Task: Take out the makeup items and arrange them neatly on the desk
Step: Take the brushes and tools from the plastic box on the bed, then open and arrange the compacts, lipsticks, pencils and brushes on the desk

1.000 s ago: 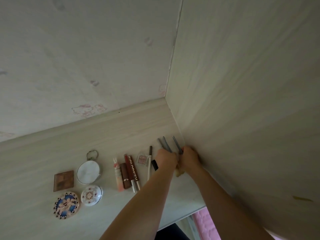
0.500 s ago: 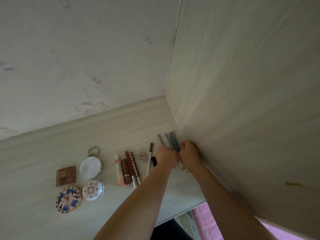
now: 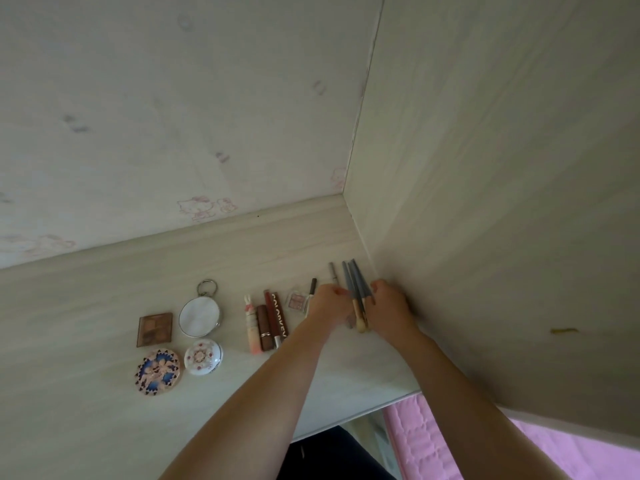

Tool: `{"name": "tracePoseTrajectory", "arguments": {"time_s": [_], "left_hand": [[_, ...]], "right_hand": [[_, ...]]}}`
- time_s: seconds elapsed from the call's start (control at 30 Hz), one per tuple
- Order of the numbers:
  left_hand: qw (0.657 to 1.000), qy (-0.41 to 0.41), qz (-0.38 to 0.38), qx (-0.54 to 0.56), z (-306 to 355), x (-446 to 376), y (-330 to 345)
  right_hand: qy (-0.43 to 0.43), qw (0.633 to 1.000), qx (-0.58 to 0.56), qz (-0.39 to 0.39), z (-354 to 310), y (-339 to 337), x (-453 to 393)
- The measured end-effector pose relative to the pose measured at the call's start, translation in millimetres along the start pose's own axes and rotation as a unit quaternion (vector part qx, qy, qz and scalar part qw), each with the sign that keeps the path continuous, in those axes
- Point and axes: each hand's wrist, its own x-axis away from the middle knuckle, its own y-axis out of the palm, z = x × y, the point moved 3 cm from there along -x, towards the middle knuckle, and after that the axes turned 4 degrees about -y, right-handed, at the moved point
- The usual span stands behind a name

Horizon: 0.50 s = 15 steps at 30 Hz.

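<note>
compacts and lip tubes lie lined up mid-desk; at its right edge by the side panel, the left hand and right hand pinch a bundle of makeup brushes between them. the step looks like squaring the brushes; next calls for laying them parallel beside the pencils.

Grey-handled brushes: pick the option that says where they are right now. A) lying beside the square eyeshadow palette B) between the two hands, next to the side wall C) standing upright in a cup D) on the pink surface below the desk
B: the grey-handled brushes lie bunched between the left hand and right hand, close to the side wall.
</note>
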Motion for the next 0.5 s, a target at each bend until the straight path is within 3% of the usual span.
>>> {"name": "tracePoseTrajectory", "arguments": {"time_s": [0.2, 0.5], "left_hand": [[0.985, 0.098, 0.089, -0.109, 1, 30, -47], [0.924, 0.217, 0.193, -0.248, -37, 73, -114]], "right_hand": [[-0.097, 0.993, 0.065, 0.001, -18, -5, 13], [-0.163, 0.976, 0.141, -0.008, -77, 21, 34]]}}
